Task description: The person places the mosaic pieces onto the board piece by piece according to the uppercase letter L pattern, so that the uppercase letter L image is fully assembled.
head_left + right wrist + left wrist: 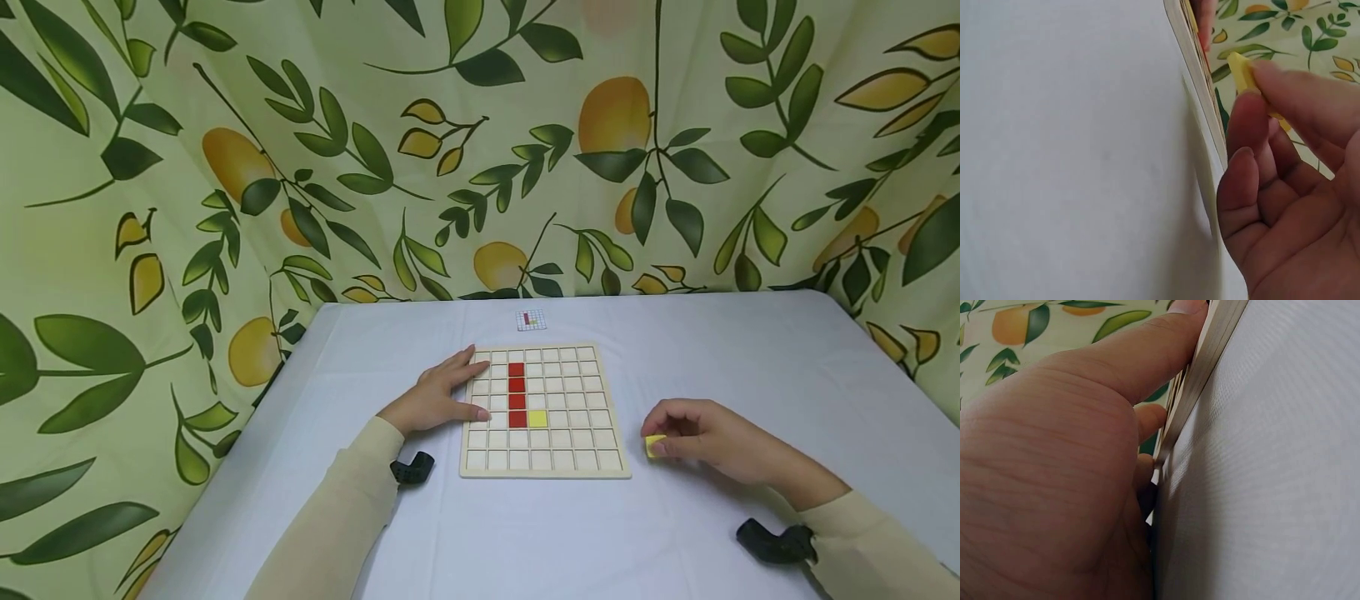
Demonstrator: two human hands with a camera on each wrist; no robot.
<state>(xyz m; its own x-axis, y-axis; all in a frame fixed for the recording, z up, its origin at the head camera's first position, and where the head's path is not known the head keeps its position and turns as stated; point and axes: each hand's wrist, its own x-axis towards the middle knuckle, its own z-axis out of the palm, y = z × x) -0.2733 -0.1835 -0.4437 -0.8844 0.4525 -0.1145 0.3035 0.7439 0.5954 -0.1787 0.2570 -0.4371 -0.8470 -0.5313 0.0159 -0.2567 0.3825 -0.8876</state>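
A wooden grid board point(577, 467) lies flat on the white table. Four red squares fill cells in one column, and a yellow square point(537, 418) sits right of the lowest red one point(517, 419). My left hand point(433, 398) rests along the board's left edge, thumb and fingers spread over the rim. To the right of the board, my right hand point(712, 437) pinches a yellow square tile point(655, 446) between thumb and fingers. In the right wrist view that tile point(1242, 74) shows edge-on at the fingertips, with the other fingers curled below.
A small printed card point(531, 320) with a grid pattern lies behind the board. White cloth point(525, 542) covers the table. Behind it hangs a curtain point(495, 167) with leaves and orange fruit. Black wrist devices point(776, 542) sit at both sleeves.
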